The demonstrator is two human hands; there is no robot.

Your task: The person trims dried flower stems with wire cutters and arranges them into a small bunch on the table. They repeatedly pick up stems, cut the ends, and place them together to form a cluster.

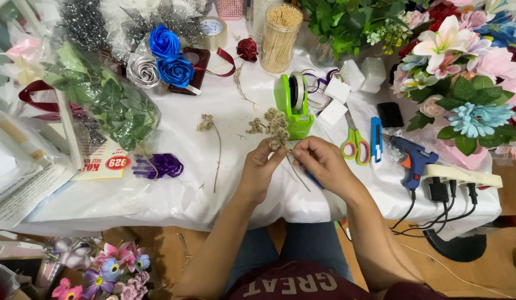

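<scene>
Just in front of the bright green plastic tape dispenser (294, 105), the left hand (259, 166) and right hand (323, 162) both pinch a dried beige flower sprig (277, 128) by its thin stems.

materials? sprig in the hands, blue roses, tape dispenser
Sprig: looks like dried plant, matte tan clusters on thin stems. Blue roses: probably satin ribbon, glossy folded petals. Tape dispenser: likely moulded plastic, smooth lime-green shell.
</scene>
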